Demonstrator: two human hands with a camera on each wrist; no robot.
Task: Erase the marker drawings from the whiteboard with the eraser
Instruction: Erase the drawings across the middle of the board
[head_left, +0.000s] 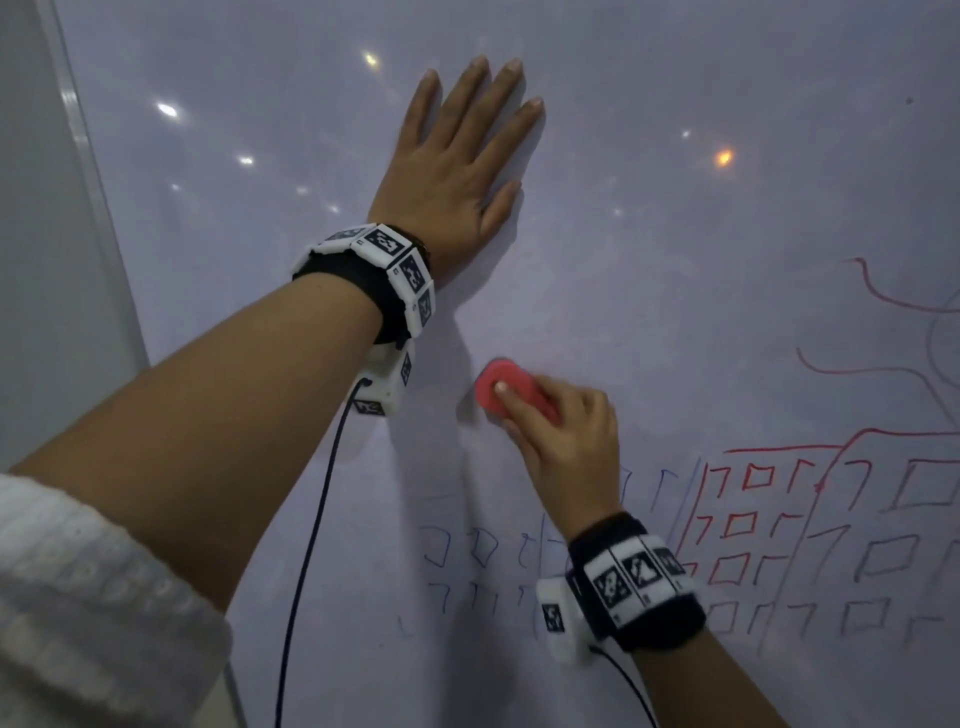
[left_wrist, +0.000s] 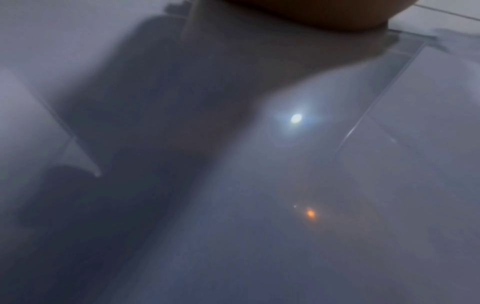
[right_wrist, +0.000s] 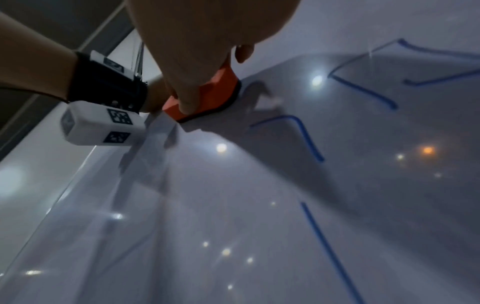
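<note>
Gripping the red eraser (head_left: 497, 387) at frame centre, the right hand (head_left: 563, 441) presses it onto the whiteboard (head_left: 675, 234), above blue and red marker drawings (head_left: 753, 525); the left hand (head_left: 457, 166) lies flat, fingers straight, upper centre.

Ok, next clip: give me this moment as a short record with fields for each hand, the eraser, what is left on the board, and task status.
left hand: flat on the whiteboard, fingers straight, holding nothing
right hand: grips the eraser
eraser: red, pressed against the board, above the blue drawings
blue drawings: small window shapes below the eraser, faint
red drawings: building with windows at right, curved lines above it
board upper left: no marks visible
status: not finished; blue and red lines remain
</note>
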